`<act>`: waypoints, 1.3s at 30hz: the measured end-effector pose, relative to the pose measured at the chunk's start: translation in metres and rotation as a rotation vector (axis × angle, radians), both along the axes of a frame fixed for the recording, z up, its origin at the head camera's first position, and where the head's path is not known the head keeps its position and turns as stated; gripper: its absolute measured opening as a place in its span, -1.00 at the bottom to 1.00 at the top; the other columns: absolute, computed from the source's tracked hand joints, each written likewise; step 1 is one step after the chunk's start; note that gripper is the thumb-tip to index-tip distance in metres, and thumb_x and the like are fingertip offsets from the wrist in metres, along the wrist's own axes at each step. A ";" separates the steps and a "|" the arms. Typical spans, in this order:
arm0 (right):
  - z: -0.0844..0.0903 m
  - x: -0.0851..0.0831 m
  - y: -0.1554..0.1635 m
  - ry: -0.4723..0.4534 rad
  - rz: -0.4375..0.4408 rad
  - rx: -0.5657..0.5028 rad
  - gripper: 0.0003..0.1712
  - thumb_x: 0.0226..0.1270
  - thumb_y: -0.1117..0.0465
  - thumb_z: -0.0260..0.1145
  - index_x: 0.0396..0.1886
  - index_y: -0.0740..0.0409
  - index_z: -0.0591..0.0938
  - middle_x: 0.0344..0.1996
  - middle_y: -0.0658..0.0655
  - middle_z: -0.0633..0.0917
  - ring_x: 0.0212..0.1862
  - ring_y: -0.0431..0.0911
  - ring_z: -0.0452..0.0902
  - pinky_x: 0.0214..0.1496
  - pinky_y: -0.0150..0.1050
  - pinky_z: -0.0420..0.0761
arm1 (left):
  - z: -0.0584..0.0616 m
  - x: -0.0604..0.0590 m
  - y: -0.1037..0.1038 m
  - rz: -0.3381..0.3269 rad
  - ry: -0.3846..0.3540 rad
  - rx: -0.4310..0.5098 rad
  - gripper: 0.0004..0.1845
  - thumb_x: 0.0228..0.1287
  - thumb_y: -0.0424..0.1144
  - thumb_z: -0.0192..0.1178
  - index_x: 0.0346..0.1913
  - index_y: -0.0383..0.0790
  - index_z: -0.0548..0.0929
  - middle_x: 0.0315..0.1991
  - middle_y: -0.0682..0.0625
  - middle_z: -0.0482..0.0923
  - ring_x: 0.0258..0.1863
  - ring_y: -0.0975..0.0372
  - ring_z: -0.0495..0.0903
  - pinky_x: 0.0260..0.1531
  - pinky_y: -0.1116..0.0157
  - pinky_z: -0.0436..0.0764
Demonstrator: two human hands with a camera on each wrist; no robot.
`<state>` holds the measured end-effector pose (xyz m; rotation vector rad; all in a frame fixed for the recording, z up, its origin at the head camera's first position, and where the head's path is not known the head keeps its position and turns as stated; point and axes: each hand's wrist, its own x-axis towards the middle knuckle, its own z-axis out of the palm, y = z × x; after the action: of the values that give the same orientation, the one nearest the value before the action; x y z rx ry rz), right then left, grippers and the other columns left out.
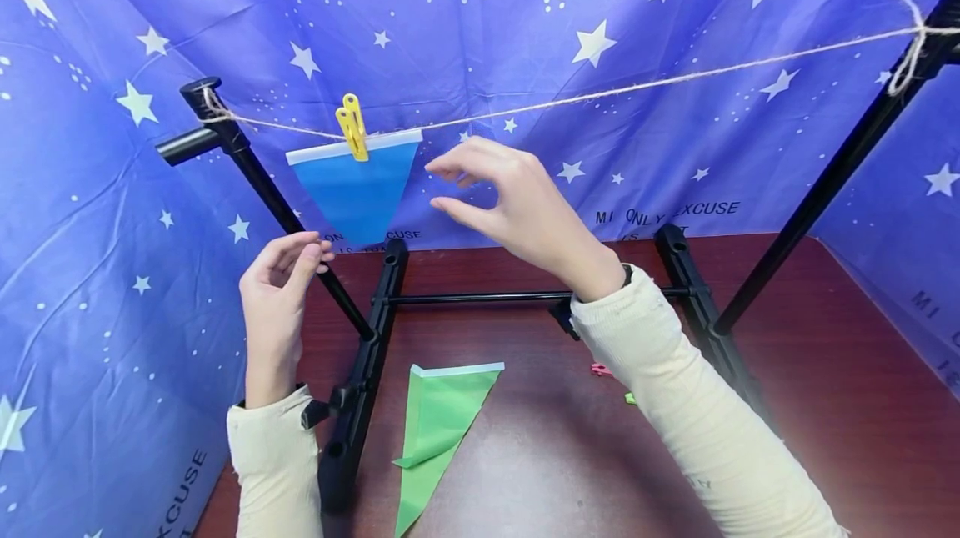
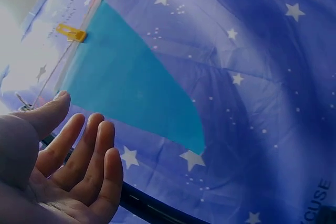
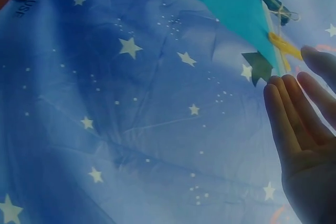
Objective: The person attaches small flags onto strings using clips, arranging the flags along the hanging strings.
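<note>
A: What lies closest to the person?

B: A green triangular flag with a white top edge, flat on the dark red table, its lower tip folded over. It sits between the two cream sleeves, just right of the black stand's base rail. A pink clip and a bit of a green one peek out beside the right forearm.

A: And the hands?

B: The left hand is raised in front of the stand's slanted left pole, fingers loosely bent, holding nothing; the left wrist view shows its palm bare and fingers relaxed. The right hand hovers higher, fingers spread and lightly curved, thumb apart from them, also holding nothing. Its fingertips are just right of the blue flag, not touching it.

A: Where is that flag?

B: The blue triangular flag hangs point down from the twine line, pinned by a yellow clothespin at its white top band, near the line's left end. The twine runs up to the right pole. Behind everything hangs a blue cloth with stars.
</note>
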<state>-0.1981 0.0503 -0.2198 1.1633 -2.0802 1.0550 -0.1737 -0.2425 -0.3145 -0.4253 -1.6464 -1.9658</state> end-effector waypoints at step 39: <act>-0.089 -0.002 0.035 -0.129 -0.091 0.039 -0.70 0.24 0.19 0.48 -0.02 0.08 0.72 -0.15 -0.05 0.71 -0.11 -0.21 0.61 0.00 -0.23 0.59 | -0.074 -0.001 0.033 -0.055 -0.234 -0.210 -0.73 0.32 -0.44 0.27 0.00 -0.55 0.60 -0.23 0.01 0.75 -0.26 0.23 0.72 -0.13 0.36 0.66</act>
<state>-0.2000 0.0850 -0.3086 1.0325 -2.2402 1.0770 -0.1746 -0.2099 -0.3886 -0.3304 -2.0197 -1.9502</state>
